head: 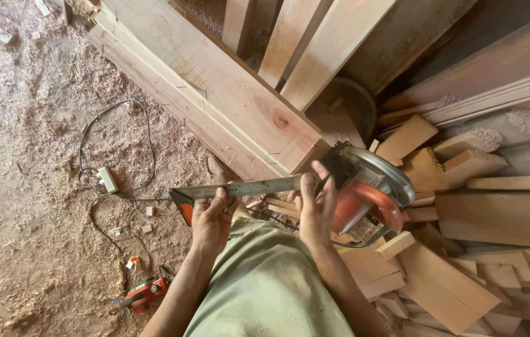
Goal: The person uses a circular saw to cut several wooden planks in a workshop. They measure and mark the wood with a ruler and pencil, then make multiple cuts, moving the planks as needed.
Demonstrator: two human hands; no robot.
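Observation:
My left hand [211,219] grips a long metal square [246,188] with an orange stock at its left end, held level in front of me. My right hand [317,209] is at the blade's right tip, its fingers stretched up and apart. It lies against an orange circular saw [368,196] with a round metal blade guard. Whether it pinches the blade, touches the saw's black handle or just rests there is hidden. The saw sits tilted on a pile of wood offcuts [440,281]. My foot [216,167] shows just beyond the square.
Thick planks [215,81] lie diagonally ahead, with more boards [502,68] stacked on the right. On the sawdust floor to the left are a coiled black cable with a white plug strip [107,180] and a small red power tool [143,293].

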